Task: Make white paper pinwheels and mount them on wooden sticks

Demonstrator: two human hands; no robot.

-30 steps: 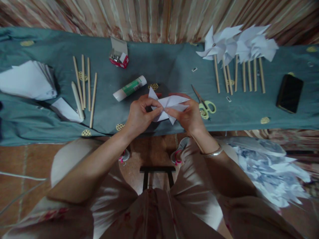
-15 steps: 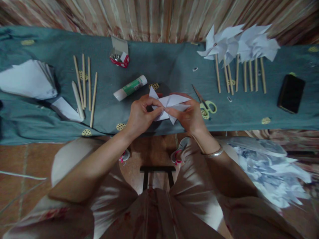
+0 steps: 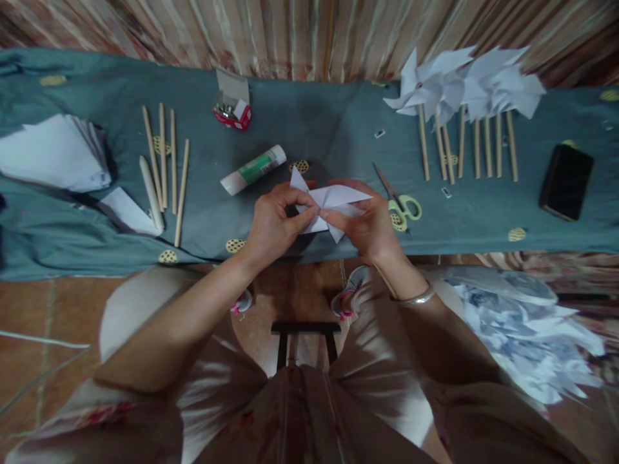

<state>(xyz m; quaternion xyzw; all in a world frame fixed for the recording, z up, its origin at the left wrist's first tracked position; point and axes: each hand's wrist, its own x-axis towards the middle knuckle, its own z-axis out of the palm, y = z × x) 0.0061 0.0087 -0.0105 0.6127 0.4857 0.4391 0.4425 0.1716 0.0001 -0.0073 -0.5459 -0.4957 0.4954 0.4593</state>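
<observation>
From the head view, the person pinches a folded paper pinwheel (image 3: pixel 338 194) at its middle, just inside the near edge of the green tablecloth (image 3: pixel 333 129). The left hand (image 3: pixel 271 222) is closed, thumb and fingertips on the paper; the right hand (image 3: pixel 371 222) closes on it from the other side, thumb at the centre. A glue stick (image 3: pixel 254 170) lies just beyond the left hand, and the scissors (image 3: pixel 393 194) lie close by the right, so sideways room is tight. More cloth stretches toward the far edge, between an open box (image 3: pixel 233 116) of small metal pieces and a row of pinwheels on sticks (image 3: pixel 435 80). Wooden sticks (image 3: pixel 163 161) and stacked paper (image 3: pixel 53 154) lie left; a black phone (image 3: pixel 565 182) lies near the right end.
</observation>
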